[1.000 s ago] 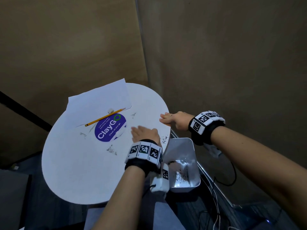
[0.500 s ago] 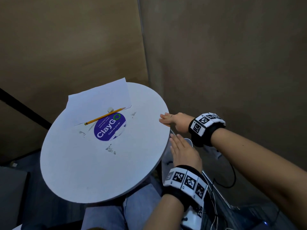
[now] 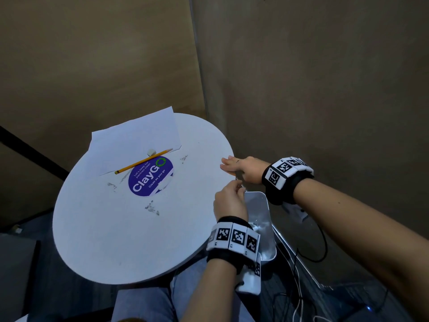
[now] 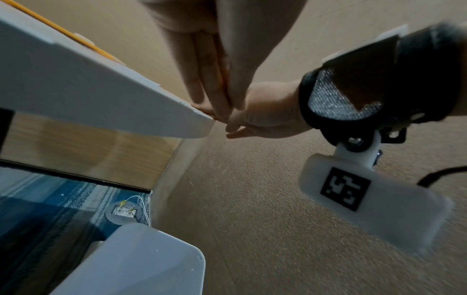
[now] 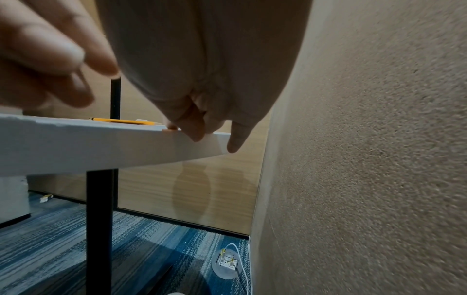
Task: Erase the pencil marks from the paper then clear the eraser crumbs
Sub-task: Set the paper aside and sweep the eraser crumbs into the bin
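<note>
Crumbs point(image 3: 152, 207): three small heaps are left on the table point(image 3: 104, 240); the heap near the right edge is gone since a second ago.
Left hand point(image 3: 228, 201): moved off the table, over the bin point(image 3: 262, 219), fingers straight, holding nothing.
Right hand point(image 3: 241, 169): released, resting on the rim.
Paper point(image 3: 134, 140): far side, under the pencil point(image 3: 144, 161) and eraser point(image 3: 151, 152).
Obstacles: none near the heaps.

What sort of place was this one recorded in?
Probably an office pantry or break corner. The small round white table carries a purple sticker reading "Let's keep our pantries clean", the floor is blue striped carpet with a round cable outlet, and textured beige wall panels close in the corner.
</note>
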### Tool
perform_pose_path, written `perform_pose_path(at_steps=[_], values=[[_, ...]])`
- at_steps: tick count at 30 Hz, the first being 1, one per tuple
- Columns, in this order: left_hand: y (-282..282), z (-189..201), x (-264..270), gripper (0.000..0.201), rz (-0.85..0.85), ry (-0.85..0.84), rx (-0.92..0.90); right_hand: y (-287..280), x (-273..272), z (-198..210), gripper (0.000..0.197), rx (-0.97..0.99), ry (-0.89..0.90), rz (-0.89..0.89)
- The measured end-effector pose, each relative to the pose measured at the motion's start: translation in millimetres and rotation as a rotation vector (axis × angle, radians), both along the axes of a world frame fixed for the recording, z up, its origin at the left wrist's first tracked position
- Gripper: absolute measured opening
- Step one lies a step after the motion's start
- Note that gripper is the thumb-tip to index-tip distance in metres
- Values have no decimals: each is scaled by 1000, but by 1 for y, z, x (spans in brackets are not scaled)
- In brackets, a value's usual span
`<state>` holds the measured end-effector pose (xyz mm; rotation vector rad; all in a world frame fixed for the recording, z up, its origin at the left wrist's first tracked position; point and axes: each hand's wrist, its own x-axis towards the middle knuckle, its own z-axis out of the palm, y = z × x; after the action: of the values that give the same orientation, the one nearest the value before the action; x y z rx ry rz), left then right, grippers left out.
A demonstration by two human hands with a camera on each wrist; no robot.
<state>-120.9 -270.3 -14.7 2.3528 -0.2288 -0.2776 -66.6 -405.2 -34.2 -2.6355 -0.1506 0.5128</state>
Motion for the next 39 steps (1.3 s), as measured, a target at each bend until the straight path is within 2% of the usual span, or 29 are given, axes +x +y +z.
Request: perform_pose_path(at_steps=[4,9,10,12,13,15,17,20,24,26,29,31,33,36,39], values=[[-5,-4,-3,24,-9,-19,-40,-1,0,-3,69,3,-7,3],[-4,-9,-12,47,-105,-60,-95,0,1,-4,70,4,-9,4],[-1,-12,-11,50,-92,-51,-27,0,1,-4,70,-3,-9,9],[8,-17,-10,54,-57,-12,248,0,1,-4,73,-17,-12,16],[12,-18,-10,58,-38,47,376,0,1,-4,74,-16,-14,14],[14,-17,-14,70,-28,186,510,0,1,-4,76,-5,-13,5],[11,-18,-20,80,-79,226,575,-1,1,-4,77,0,-11,3],[0,-20,-26,85,-201,171,611,0,1,-4,77,-5,-17,6],[-9,-16,-27,68,-435,85,526,-1,1,-3,80,-9,-6,2],[-7,-15,-24,63,-396,33,442,0,1,-2,80,-19,-2,3],[4,-12,-8,63,-205,3,424,0,2,-1,80,-17,8,14],[12,-9,8,63,-105,81,447,-1,3,-3,81,-18,15,11],[16,-7,24,68,-76,175,493,-1,3,-4,82,-22,16,3],[14,-11,31,78,-187,215,589,-2,2,-3,83,-24,12,8],[5,-15,14,83,-425,151,664,-2,1,-2,84,1,-2,4]])
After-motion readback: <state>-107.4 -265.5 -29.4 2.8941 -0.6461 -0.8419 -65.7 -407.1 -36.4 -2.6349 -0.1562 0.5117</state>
